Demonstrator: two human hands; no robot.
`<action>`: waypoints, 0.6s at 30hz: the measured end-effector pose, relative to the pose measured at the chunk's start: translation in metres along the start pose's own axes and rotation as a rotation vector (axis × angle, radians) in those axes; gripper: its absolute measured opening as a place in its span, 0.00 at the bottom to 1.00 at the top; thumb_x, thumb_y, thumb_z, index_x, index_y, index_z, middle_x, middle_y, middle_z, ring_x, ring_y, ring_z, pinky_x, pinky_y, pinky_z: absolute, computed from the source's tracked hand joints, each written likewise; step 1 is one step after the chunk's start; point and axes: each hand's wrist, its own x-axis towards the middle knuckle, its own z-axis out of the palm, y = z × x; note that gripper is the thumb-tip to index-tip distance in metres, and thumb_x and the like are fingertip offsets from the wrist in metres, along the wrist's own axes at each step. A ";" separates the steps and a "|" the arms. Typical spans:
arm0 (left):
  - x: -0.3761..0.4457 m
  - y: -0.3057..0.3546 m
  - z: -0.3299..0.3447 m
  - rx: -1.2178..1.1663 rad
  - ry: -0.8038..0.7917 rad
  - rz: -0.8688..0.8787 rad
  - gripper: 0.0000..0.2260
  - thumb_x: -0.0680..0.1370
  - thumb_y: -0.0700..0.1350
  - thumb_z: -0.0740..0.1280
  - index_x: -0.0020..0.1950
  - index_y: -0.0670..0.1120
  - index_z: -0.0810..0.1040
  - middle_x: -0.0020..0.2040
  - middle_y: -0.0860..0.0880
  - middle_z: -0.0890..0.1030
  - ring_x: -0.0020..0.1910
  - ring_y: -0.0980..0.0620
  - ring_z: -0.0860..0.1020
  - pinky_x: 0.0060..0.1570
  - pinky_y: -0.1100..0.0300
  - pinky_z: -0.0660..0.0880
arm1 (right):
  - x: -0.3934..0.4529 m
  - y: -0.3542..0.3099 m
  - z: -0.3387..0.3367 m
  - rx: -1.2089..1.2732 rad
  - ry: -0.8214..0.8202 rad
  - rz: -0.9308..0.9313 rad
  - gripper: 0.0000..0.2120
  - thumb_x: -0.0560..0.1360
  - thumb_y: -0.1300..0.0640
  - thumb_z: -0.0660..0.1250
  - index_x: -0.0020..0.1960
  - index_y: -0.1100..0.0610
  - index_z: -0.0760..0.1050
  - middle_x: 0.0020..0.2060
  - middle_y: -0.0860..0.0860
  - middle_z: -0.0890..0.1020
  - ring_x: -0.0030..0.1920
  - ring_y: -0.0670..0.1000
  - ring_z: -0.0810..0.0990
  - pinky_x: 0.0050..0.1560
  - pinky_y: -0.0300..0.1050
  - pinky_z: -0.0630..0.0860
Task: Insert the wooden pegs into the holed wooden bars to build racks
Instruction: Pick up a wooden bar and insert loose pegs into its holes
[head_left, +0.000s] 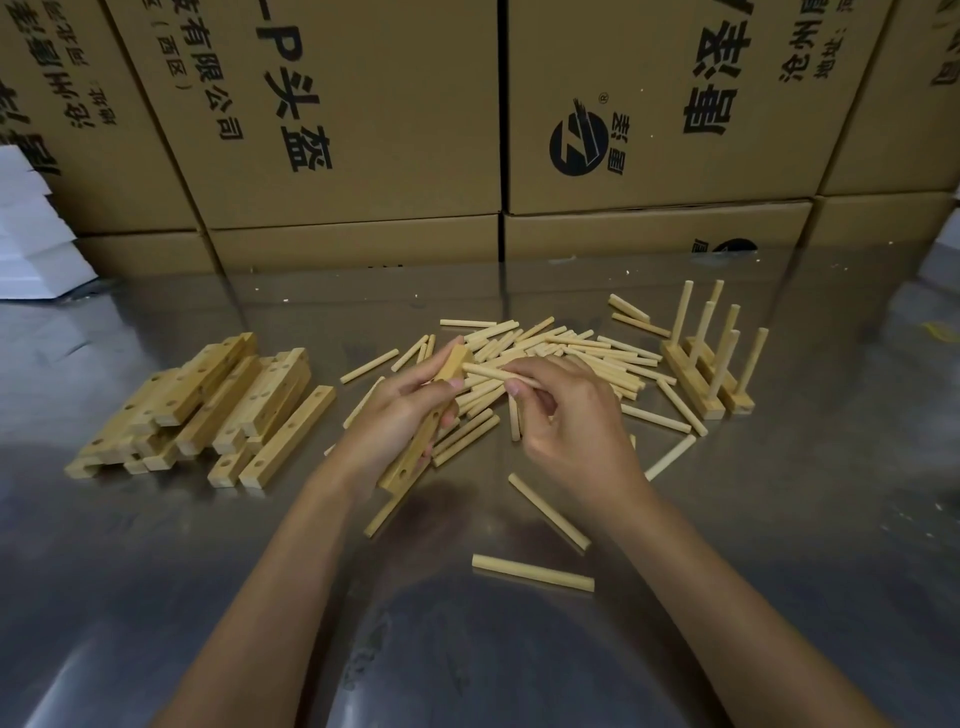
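Fingers of the left hand (400, 415) curl around a holed wooden bar (423, 428) and hold it up off the table, tilted, with its far end pointing away from the person. Two round holes show on the near part of the bar, below the fingers. Right beside it, the right hand (566, 415) pinches a wooden peg (485, 372) between thumb and fingers, and the peg's tip sits close to the top end of the bar. Under and behind both hands lies a big heap of loose pegs (571, 353), spread out on the shiny metal table (156, 571). A few more pegs lie alone nearer the person, one of them (532, 572) flat and well apart from the heap. To the left sits a pile of bars (208, 410) with holes in them, stacked on each other. To the right, near the heap, stand two finished racks (711, 374), side by side, with pegs sticking straight up from their bars. Brown cardboard boxes (660, 104) with black writing stand in a row behind the table.
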 end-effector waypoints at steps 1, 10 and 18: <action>0.000 0.000 0.002 0.005 -0.010 -0.005 0.17 0.81 0.50 0.66 0.66 0.68 0.76 0.34 0.53 0.74 0.28 0.59 0.72 0.27 0.63 0.68 | -0.001 0.001 0.000 -0.008 0.007 -0.001 0.08 0.78 0.64 0.66 0.54 0.60 0.82 0.44 0.50 0.83 0.45 0.48 0.75 0.47 0.38 0.67; 0.000 -0.006 0.012 -0.056 -0.008 -0.036 0.16 0.80 0.51 0.67 0.64 0.69 0.77 0.34 0.53 0.73 0.28 0.60 0.71 0.27 0.63 0.66 | -0.007 0.010 0.009 0.058 0.042 0.100 0.08 0.79 0.61 0.64 0.47 0.55 0.81 0.28 0.41 0.75 0.30 0.44 0.72 0.29 0.36 0.62; 0.003 -0.004 0.008 -0.180 0.122 -0.082 0.16 0.80 0.50 0.68 0.66 0.65 0.78 0.35 0.51 0.75 0.28 0.55 0.69 0.26 0.62 0.66 | 0.003 0.004 -0.001 0.111 -0.030 0.296 0.26 0.73 0.36 0.68 0.65 0.46 0.68 0.45 0.41 0.74 0.42 0.41 0.74 0.38 0.39 0.71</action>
